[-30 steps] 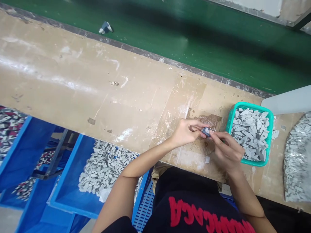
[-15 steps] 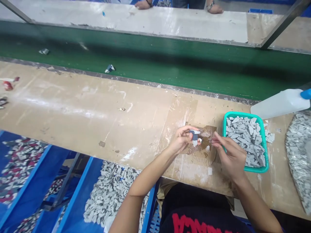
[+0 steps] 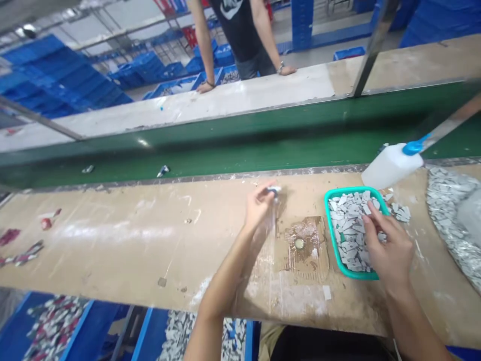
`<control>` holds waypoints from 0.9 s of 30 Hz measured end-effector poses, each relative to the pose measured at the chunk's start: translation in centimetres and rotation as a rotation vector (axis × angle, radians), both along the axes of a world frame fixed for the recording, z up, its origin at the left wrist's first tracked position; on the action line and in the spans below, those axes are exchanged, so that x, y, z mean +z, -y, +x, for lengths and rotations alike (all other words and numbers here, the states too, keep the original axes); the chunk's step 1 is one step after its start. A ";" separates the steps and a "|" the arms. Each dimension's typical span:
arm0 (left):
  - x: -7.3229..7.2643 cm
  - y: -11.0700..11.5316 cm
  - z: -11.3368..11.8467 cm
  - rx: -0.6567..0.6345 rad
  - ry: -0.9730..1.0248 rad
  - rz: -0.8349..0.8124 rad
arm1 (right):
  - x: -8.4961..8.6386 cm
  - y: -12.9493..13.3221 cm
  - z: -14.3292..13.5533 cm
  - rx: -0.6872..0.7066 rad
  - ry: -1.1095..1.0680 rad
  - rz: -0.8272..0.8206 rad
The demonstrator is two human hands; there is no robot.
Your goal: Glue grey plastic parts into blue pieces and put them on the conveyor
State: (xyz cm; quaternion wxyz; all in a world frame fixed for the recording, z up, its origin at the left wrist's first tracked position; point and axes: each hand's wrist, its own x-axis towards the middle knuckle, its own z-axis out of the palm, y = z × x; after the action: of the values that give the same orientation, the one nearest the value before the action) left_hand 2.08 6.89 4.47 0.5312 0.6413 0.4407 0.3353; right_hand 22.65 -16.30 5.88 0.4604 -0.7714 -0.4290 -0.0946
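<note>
Up over the table near the conveyor edge, my left hand (image 3: 257, 208) is closed, pinching a small dark blue and white plastic part (image 3: 273, 190). My right hand (image 3: 393, 250) is over the teal basket (image 3: 329, 230), with thumb and forefinger brought together above the pieces. Whether a piece sits between those fingertips I cannot make out. Many small grey plastic pieces (image 3: 347, 225) fill the basket, and a bit of its green floor shows. Between my hands lies a brown, shiny-wet cardboard patch (image 3: 317, 263) with a small round pale spot (image 3: 299, 243) on it.
A white bottle (image 3: 393, 165) with a blue cap stands behind the basket. Loose grey pieces (image 3: 400, 211) lie beside it; a plastic-covered heap (image 3: 447, 215) is at right. Parts sit on the green conveyor (image 3: 225, 155). Across it, a person leans on the white ledge (image 3: 248, 95).
My left hand has moved away from the cardboard toward the conveyor, still with the blue and white part. My right hand has moved right, over the basket. The view has tilted up.
</note>
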 end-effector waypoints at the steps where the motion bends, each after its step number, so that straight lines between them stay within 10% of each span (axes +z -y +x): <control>1: 0.0 -2.2 1.1 0.065 -0.096 0.120 | -0.2 0.0 0.5 -0.019 0.007 -0.033; 7: -2.0 -11.4 7.5 0.252 -0.430 0.277 | -2.1 -0.4 1.3 0.085 0.030 -0.154; 14: -2.1 -12.1 8.6 0.346 -0.604 0.332 | -4.0 -1.0 1.1 0.070 0.074 -0.280; 27: -0.5 8.0 1.0 -0.127 -0.217 0.276 | -3.9 -1.3 1.2 0.015 0.074 -0.218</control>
State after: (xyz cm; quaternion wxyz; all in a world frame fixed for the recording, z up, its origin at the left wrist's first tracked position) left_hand 3.07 -1.13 4.00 0.4076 0.7671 0.4039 0.2871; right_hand 23.87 -15.05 2.01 0.3584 -0.8097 -0.4591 -0.0721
